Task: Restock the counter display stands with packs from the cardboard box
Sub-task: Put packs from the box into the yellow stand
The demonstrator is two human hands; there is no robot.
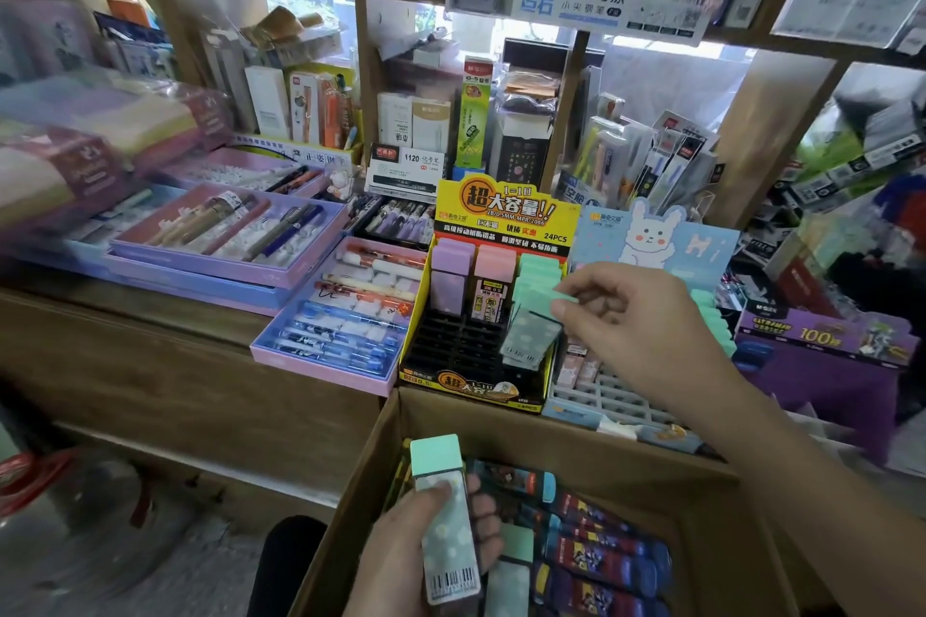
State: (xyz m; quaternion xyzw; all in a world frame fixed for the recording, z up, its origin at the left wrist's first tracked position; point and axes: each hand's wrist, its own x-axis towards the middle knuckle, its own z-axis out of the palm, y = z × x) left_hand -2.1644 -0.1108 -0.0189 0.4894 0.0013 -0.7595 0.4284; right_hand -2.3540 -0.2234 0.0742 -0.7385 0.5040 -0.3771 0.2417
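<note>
The right hand (646,316) is pinching a tilted mint pack (531,338) by its cap end between thumb and fingers (584,288), at the right column of the yellow display stand (501,215) on the worktop (150,316). The left hand (416,561) is gripping a second mint pack (446,516) upright over the near cardboard box (501,421), its fingers curling round it.

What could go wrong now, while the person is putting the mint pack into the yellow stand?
1. The right hand pinches the mint pack only by its cap, and the pack is tilted, so it may miss its slot in the yellow stand.
2. The right forearm crosses over the rabbit stand and might brush its packs.
</note>
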